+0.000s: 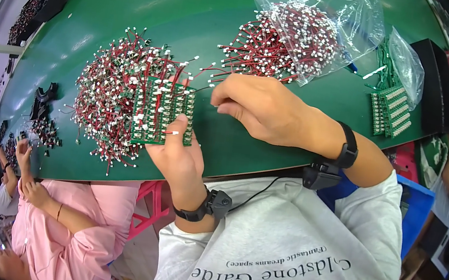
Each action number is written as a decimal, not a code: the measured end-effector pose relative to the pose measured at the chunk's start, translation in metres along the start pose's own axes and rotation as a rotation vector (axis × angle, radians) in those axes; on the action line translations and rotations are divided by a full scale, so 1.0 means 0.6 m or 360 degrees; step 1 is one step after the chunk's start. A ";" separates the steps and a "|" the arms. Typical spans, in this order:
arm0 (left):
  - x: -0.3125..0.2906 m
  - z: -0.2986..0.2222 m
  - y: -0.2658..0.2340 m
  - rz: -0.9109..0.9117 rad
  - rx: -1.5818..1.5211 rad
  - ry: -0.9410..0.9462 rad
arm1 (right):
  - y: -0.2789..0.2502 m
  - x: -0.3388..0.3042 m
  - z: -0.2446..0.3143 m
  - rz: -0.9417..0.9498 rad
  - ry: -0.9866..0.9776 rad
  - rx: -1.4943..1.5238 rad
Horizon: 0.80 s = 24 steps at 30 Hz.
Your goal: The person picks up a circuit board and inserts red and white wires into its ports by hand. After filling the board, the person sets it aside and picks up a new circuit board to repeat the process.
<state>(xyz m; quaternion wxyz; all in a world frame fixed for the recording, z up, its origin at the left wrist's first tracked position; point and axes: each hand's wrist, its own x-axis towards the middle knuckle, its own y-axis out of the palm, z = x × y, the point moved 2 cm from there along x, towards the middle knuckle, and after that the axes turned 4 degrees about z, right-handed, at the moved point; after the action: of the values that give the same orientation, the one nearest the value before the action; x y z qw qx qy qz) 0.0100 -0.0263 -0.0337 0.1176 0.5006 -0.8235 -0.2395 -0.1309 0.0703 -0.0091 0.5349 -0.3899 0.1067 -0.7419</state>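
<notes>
My left hand (178, 156) holds a green circuit board panel (165, 110) by its near edge, thumb on top and fingers underneath. Rows of small pale parts cover the panel, and several red wires with white plugs lie across it. To the right of the panel, my right hand (260, 108) is closed with its fingers curled toward the thumb. A thin dark wire lead (203, 88) runs from the panel's right edge to these fingertips. Beyond and left of the panel spreads a large heap of wired small boards (109, 88), partly hidden by it.
Red wire leads (262, 48) with white plugs lie in a pile, partly under a clear plastic bag (317, 39). More green panels (391, 112) sit at right beside a black box (435, 83). A co-worker in pink (72, 222) sits at left, near small dark parts (44, 130) on the green table (224, 145).
</notes>
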 end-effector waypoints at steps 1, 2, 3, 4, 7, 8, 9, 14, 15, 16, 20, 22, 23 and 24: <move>-0.002 0.004 0.005 0.0047 0.0002 -0.0014 | -0.001 0.003 0.003 -0.0115 0.0032 0.0169; -0.005 0.004 0.015 0.0082 -0.0036 -0.0022 | 0.001 0.006 0.004 -0.0119 0.0036 0.0161; -0.007 0.006 0.017 0.0091 -0.0040 -0.0026 | 0.004 0.007 0.003 -0.0134 0.0017 0.0168; -0.008 0.008 0.020 0.0149 -0.0041 -0.0017 | 0.005 0.006 0.002 -0.0149 -0.0002 0.0175; -0.015 0.012 0.031 0.0200 -0.0036 -0.0026 | 0.005 0.002 -0.001 -0.0153 0.0019 0.0101; -0.017 0.015 0.033 0.0218 -0.0030 -0.0035 | 0.004 0.000 0.000 -0.0155 0.0019 0.0100; -0.020 0.017 0.038 0.0236 -0.0023 -0.0043 | 0.005 -0.003 -0.001 -0.0101 0.0091 0.0066; -0.027 0.040 0.032 0.0321 0.0109 -0.0039 | 0.006 -0.004 0.001 -0.0142 0.0153 -0.0025; -0.026 0.043 0.032 0.0324 0.0112 -0.0041 | 0.003 -0.002 0.002 -0.0137 0.0155 -0.0004; -0.025 0.046 0.032 0.0308 0.0094 -0.0029 | 0.002 -0.001 0.003 -0.0131 0.0157 0.0017; -0.027 0.055 0.030 0.0307 0.0075 -0.0031 | 0.002 -0.003 0.002 -0.0166 0.0127 0.0035; -0.028 0.057 0.033 0.0329 0.0180 0.0036 | 0.009 -0.007 -0.004 -0.0195 0.0081 0.0028; -0.029 0.056 0.032 0.0341 0.0286 0.0108 | 0.009 -0.006 -0.003 -0.0195 0.0081 0.0032; -0.030 0.057 0.029 0.0339 0.0289 0.0108 | 0.009 -0.005 -0.002 -0.0181 0.0081 -0.0005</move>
<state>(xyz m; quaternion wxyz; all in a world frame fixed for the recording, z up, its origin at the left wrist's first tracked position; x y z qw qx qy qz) -0.0100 0.0057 -0.0532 0.1245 0.4269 -0.8858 -0.1332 -0.1274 0.0705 -0.0144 0.4884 -0.3772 0.0992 -0.7806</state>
